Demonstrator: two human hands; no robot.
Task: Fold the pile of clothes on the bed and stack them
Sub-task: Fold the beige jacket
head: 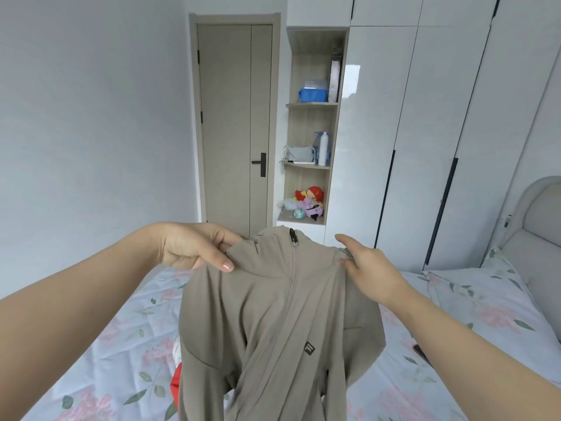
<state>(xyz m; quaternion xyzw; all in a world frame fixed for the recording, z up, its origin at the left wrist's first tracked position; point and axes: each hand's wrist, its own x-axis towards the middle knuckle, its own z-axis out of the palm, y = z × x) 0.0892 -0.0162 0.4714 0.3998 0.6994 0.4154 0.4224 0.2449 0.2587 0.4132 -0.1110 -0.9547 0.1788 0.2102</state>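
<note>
1. I am looking down at a bed point(121, 344) covered by a pale sheet printed with pink flowers and green leaves; one matching pillow point(473, 299) lies at the right against a grey padded headboard point(534, 226).
2. Beyond the bed stand one closed beige door point(230, 123), an open wooden shelf niche point(312, 104) holding toys, bottles and a blue box, and a glossy white wardrobe point(425, 117).
3. One taupe zip jacket point(273, 323) hangs in the air over the bed, front facing me, held by its shoulders.
4. My left hand point(188, 247) pinches the jacket's left shoulder between thumb and curled fingers.
5. My right hand point(370, 268) grips the other shoulder, cloth caught between its digits, one finger sticking out straight.
6. One red garment point(175, 387) peeks out on the bed behind the jacket's lower left edge.
7. One small dark object point(422, 354) lies on the sheet under my right forearm; I cannot tell what it is.
</note>
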